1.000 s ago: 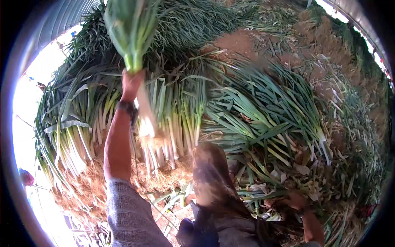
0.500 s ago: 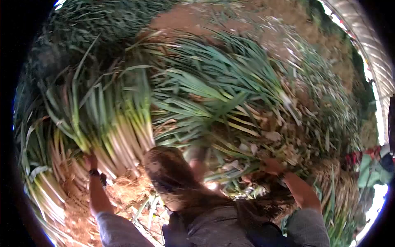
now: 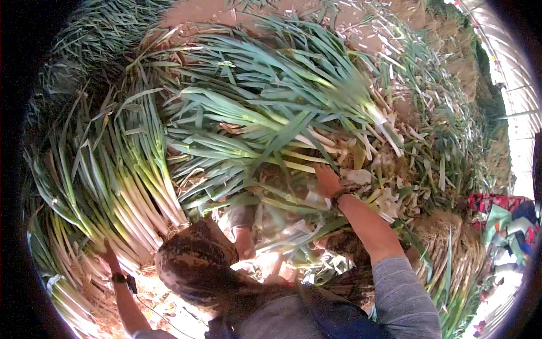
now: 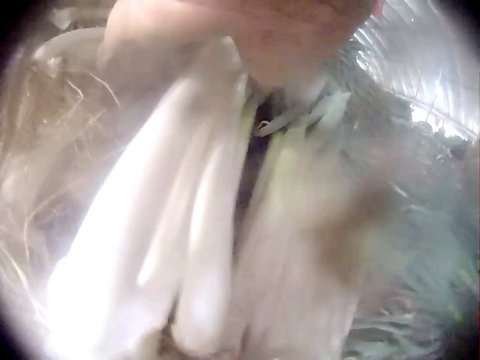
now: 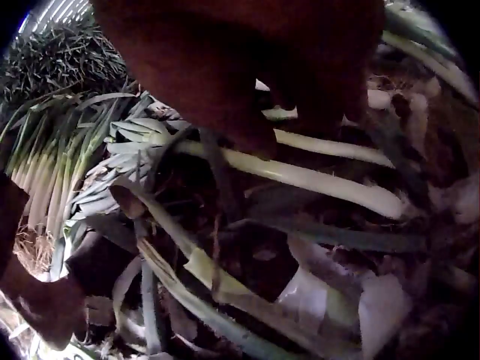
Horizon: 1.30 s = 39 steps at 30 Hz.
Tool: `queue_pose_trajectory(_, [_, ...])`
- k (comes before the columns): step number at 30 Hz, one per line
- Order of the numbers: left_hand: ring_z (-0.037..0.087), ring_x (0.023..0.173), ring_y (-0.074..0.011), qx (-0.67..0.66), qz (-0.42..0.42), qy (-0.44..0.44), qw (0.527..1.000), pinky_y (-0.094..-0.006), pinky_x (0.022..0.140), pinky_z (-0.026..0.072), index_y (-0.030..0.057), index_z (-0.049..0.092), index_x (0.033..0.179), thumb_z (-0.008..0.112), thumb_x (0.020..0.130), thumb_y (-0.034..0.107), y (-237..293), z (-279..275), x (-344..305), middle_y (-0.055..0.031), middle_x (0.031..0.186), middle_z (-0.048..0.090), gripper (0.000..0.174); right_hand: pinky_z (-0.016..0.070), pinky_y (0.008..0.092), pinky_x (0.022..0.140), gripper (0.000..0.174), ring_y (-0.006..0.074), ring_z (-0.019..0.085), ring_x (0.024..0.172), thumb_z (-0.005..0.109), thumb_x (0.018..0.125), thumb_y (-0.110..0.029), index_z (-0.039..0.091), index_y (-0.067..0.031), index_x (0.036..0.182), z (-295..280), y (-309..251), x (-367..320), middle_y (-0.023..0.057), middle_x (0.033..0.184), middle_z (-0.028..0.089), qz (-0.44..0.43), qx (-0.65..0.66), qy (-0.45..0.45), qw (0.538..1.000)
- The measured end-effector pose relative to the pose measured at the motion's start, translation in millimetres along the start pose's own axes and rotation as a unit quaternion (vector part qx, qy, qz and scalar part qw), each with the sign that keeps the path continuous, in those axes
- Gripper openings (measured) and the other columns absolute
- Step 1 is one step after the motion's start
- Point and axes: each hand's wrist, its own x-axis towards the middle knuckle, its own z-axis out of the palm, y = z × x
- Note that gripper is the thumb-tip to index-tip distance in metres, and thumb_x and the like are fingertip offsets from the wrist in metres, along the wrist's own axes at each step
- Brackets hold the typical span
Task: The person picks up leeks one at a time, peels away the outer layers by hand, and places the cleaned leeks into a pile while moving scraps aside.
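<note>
My left hand (image 3: 107, 257) is low at the row of leeks (image 3: 132, 195) on the left, finger and thumb spread against the stalks. In the left wrist view the hand (image 4: 247, 37) shows blurred above thick white leek stalks (image 4: 199, 225); its fingertips are hidden. My right hand (image 3: 327, 179) reaches into the looser leeks (image 3: 243, 107) in the middle. In the right wrist view this hand (image 5: 255, 67) is dark, its fingers pointing down right over a pale leek stalk (image 5: 322, 180), with a second stalk behind.
Trimmed leaves and peelings (image 3: 389, 198) litter the ground on the right. Leeks with matted roots (image 3: 449, 226) stand bunched at lower right, near colourful cloth (image 3: 508, 226). A brown-stained knee (image 3: 195, 251) juts between my arms. Bare soil (image 3: 209, 14) shows at the far side.
My left hand has brought a bunch of leeks down to the row at left and its fingers have spread. My right hand has moved forward to the loose leeks. The view has shifted rightward.
</note>
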Motion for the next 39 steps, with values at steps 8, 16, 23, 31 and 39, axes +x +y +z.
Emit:
queue_pose_trajectory(8, [0.051,0.120,-0.0283,-0.359,-0.013,-0.189,0.914,-0.0470,0.101,0.0399,0.0022,0.049,0.133,0.041,0.096,0.051,275.7,-121.5,-160.7,-0.0151,0.129,0.055,0.062,0.0400,0.0500,0.098,0.057,0.0387,0.046,0.118,0.070,0.075,-0.007,0.044,-0.0019,0.125,70.8,26.5,80.6,0.0194,0.123,0.047,0.037,-0.012,0.039,0.998])
queue_pose_trajectory(16, [0.049,0.110,-0.0302,-0.367,0.102,-0.256,0.889,-0.0442,0.098,0.0361,-0.0083,0.054,0.111,0.047,0.092,0.047,354.2,-152.5,-217.5,-0.0194,0.114,0.054,0.059,0.0400,0.0505,0.098,0.053,0.0387,0.046,0.119,0.066,0.078,-0.009,0.043,-0.0025,0.125,49.9,7.9,89.8,0.0197,0.126,0.046,0.082,-0.105,0.039,0.990])
queue_pose_trajectory(23, [0.050,0.107,-0.0287,-0.373,0.140,-0.252,0.882,-0.0415,0.096,0.0382,-0.0090,0.054,0.111,0.049,0.091,0.045,358.5,-150.3,-214.5,-0.0191,0.113,0.055,0.058,0.0472,0.0484,0.089,0.042,0.0365,0.059,0.101,0.067,0.070,-0.021,0.060,-0.0020,0.107,25.7,2.9,79.9,0.0213,0.107,0.060,0.043,0.000,-0.147,0.988])
queue_pose_trajectory(31, [0.053,0.101,-0.0292,-0.395,0.085,-0.261,0.877,-0.0422,0.092,0.0398,-0.0098,0.054,0.109,0.047,0.090,0.046,350.9,-145.3,-214.6,-0.0198,0.109,0.056,0.059,0.0399,0.0519,0.097,0.052,0.0390,0.039,0.122,0.070,0.071,-0.021,0.055,-0.0005,0.116,-16.4,48.7,89.3,0.0215,0.132,0.041,0.005,0.057,0.084,0.995])
queue_pose_trajectory(39, [0.052,0.104,-0.0298,-0.391,0.073,-0.245,0.884,-0.0421,0.094,0.0396,-0.0099,0.054,0.107,0.045,0.090,0.043,353.9,-144.9,-214.5,-0.0208,0.110,0.056,0.057,0.0400,0.0509,0.095,0.060,0.0416,0.045,0.111,0.071,0.070,-0.020,0.043,0.0015,0.119,4.4,65.6,114.5,0.0221,0.117,0.044,0.062,-0.034,0.115,0.991])
